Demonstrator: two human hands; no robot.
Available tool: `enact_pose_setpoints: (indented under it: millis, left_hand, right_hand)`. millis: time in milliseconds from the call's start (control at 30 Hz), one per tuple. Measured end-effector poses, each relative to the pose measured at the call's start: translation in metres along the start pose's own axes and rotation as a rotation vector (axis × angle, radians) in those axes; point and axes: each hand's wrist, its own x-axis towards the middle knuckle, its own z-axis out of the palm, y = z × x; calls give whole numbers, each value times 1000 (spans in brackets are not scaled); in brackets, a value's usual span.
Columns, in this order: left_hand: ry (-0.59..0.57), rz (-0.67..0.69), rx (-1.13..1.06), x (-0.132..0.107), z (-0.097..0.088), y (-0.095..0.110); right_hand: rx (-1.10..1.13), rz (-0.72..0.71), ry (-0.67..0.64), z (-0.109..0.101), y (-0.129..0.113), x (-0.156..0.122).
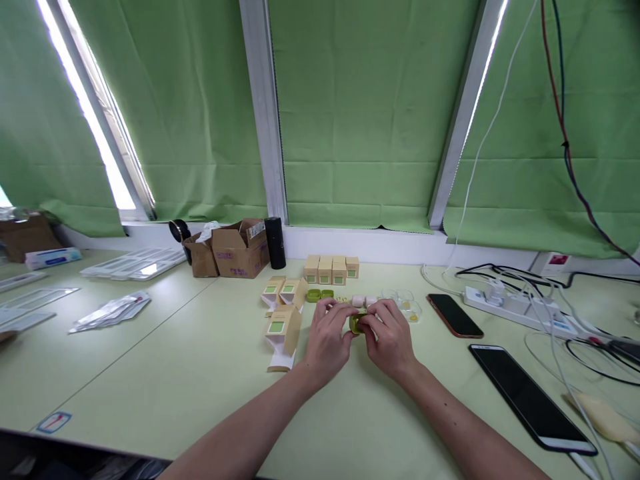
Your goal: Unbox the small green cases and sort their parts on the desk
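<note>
Both my hands meet over the middle of the table around a small olive-green case (356, 324). My left hand (327, 340) pinches its left side, while my right hand (389, 339) grips it from the right. Fingers cover much of the case. Just beyond my hands lie small pale-pink cylinders (364, 301) and clear round plastic cases (411, 310) with yellow bits. Another green case (320, 295) sits behind my left hand. Left of that hand, open beige cartons (283, 330) with green windows stand with flaps out. Several closed beige boxes (325, 270) are lined up farther back.
A brown cardboard box (241, 250) and a black cylinder (275, 243) stand by the wall. Plastic packets (111, 312) lie at left. Right of my hands are a phone (455, 315), a larger black-screened device (530, 397) and a power strip (520, 312) with tangled cables.
</note>
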Motion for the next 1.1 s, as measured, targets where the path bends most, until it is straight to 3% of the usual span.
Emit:
enact_pose_setpoints:
  millis: [1100]
  left_hand:
    - [40, -65, 56, 0, 2, -3]
  right_hand:
    - [11, -33, -3, 0, -3, 1]
